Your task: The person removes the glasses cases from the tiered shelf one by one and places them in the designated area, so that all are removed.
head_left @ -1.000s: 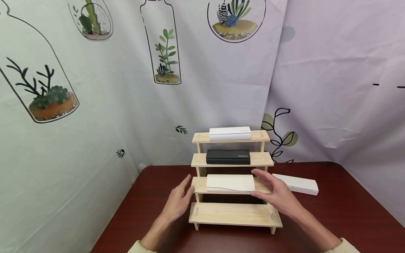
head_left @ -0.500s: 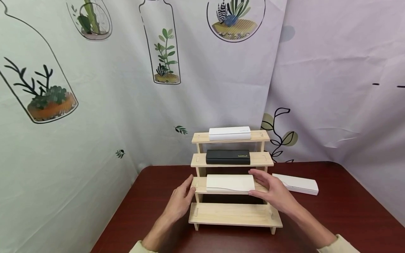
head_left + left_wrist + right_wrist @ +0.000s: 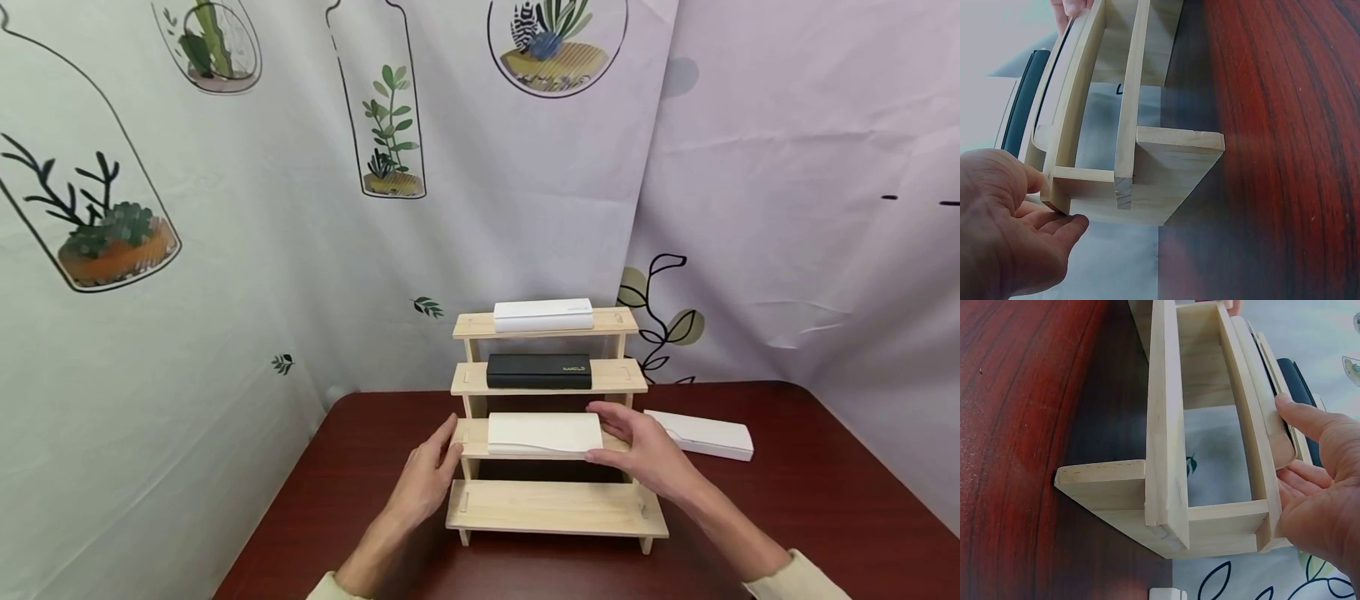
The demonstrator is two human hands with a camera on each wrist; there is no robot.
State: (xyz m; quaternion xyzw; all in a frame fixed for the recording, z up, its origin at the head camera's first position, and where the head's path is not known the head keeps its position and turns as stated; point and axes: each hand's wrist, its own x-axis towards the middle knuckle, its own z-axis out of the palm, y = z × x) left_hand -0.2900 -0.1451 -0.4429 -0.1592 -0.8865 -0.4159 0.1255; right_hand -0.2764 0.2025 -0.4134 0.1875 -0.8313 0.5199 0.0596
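Observation:
A pale wooden stepped stand has a cream glasses case lying on its second step from the bottom. My right hand holds the right end of this case, thumb at the front edge and fingers at the back. In the right wrist view the thumb lies on the case, with the other fingers behind its end. My left hand grips the left end of the same step. The left wrist view shows its thumb and fingers around the corner of that board.
A black case lies on the step above, and a white case on the top one. Another white case lies on the dark red table right of the stand. A printed curtain hangs behind.
My right hand has moved slightly left, closing in over the right end of the cream case. The left hand has come in against the step's end. The cases keep their places on the stand.

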